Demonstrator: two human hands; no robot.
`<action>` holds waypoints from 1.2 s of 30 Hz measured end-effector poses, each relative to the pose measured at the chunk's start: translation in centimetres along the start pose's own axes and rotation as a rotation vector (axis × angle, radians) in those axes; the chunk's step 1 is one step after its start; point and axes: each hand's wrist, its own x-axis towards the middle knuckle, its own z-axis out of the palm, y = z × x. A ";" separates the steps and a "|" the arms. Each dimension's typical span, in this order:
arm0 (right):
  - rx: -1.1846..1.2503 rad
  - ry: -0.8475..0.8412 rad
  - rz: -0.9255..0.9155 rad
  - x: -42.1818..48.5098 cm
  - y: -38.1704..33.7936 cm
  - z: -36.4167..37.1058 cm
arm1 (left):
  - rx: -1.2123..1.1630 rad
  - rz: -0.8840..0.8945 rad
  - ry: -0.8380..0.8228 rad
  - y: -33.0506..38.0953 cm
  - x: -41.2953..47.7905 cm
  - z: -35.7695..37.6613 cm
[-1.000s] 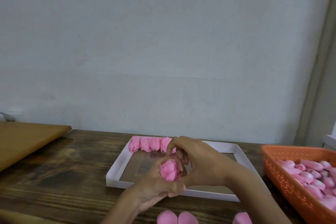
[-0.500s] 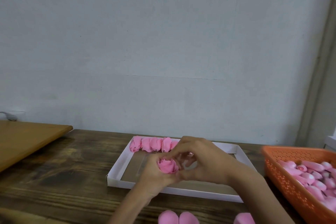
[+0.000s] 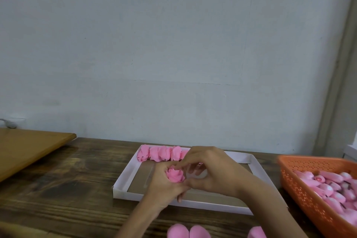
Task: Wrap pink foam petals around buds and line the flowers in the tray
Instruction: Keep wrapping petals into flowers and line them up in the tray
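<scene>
Flower (image 3: pixel 174 175) now turned bloom-up; left hand (image 3: pixel 162 189) and right hand (image 3: pixel 214 172) both pinch it; finished row (image 3: pixel 160 153) sits just beyond grip.

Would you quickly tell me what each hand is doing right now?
Left hand: holds the pink foam flower, fingers curled round it.
Right hand: thumb and forefinger curled round the same flower.
</scene>
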 end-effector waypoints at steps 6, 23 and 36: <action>0.004 0.014 0.008 0.0 0.2 0.1 | -0.034 -0.016 0.027 0.3 -0.2 0.3; 0.024 -0.120 0.042 -0.1 0.4 0.5 | -0.081 -0.016 0.062 -0.5 -0.2 0.2; 0.567 0.275 0.431 2.1 -2.5 7.9 | -0.745 -0.201 0.348 -0.6 0.8 -1.1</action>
